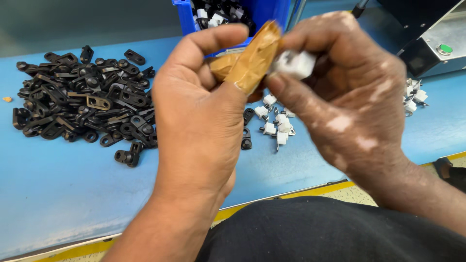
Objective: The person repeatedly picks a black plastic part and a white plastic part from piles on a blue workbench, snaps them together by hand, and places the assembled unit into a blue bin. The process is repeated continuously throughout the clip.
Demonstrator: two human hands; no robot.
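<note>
My left hand [199, 121] is raised over the blue table [63, 179], its fingertips wrapped in brown tape [252, 60]. My right hand [344, 92] meets it from the right and pinches a small white plastic part [295, 63] between thumb and fingers. Both hands touch at that part; what the left fingers grip behind the tape is hidden. Below the hands lie a few white clips [276, 127] and two black pieces [247, 138].
A large heap of black plastic brackets [82, 104] covers the left of the table. A blue bin [187, 17] with mixed black and white parts stands at the back. A grey machine with a green button [445, 48] sits far right, white clips [412, 94] beside it.
</note>
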